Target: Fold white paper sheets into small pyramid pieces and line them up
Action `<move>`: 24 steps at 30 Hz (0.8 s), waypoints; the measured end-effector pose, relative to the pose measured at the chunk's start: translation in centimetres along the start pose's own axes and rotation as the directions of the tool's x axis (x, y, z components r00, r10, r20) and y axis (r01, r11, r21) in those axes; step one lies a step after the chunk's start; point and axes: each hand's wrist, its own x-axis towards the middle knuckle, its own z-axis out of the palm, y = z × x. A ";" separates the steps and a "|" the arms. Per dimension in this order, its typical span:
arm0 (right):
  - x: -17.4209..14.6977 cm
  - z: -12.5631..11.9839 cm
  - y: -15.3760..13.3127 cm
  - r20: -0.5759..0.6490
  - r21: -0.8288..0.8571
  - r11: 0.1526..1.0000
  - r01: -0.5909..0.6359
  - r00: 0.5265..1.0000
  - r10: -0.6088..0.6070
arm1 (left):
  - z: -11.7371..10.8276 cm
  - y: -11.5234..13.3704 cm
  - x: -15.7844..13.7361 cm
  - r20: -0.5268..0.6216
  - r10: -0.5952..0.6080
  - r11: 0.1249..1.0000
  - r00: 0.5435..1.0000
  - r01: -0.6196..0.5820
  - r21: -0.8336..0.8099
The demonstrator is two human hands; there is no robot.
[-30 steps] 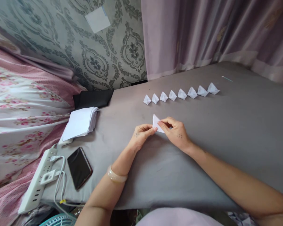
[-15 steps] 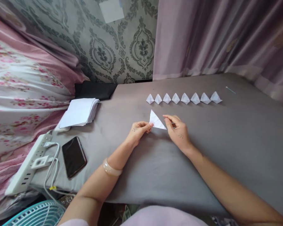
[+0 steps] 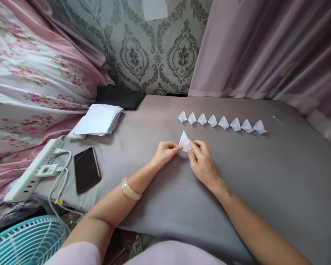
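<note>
Between my two hands is a folded white paper (image 3: 184, 141), its point facing away from me. My left hand (image 3: 167, 152) pinches its lower left corner between thumb and fingers. On the opposite side, my right hand (image 3: 202, 161) has its thumb and fingertips closed on the right edge; the fingers cover that corner. Beyond the hands stands a slanting row of several small folded paper boats (image 3: 223, 123), each with a peak in the middle.
To the left lie a stack of white paper (image 3: 96, 119), a black phone (image 3: 86, 170) and a power strip (image 3: 34, 173) with white cables. A black folded item (image 3: 120, 97) lies at the back. A teal fan (image 3: 30, 239) stands at the lower left; a thin stick (image 3: 278, 120) rests far right.
My right hand has moved left and taken hold of the paper's right side, and the paper now looks narrower. The camera view has shifted and tilted slightly.
</note>
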 end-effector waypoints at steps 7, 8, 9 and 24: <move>0.5 -0.2 -0.8 -0.002 0.291 0.919 -0.266 0.961 0.278 | 0.0 -0.6 0.1 -0.039 0.310 0.914 0.950 -0.287 0.287; 0.6 -0.2 -0.7 0.034 0.343 0.879 -0.333 0.939 0.342 | 0.0 -0.5 -0.1 -0.026 0.404 0.859 0.915 -0.369 0.356; 0.8 -0.3 -0.6 0.071 0.385 0.839 -0.383 0.919 0.387 | 0.1 -0.3 -0.3 -0.004 0.488 0.797 0.873 -0.444 0.408; 1.9 -4.2 2.0 0.747 0.557 0.453 -0.696 0.658 0.092 | -0.8 1.8 -0.9 0.586 -0.043 0.956 0.809 0.203 -0.211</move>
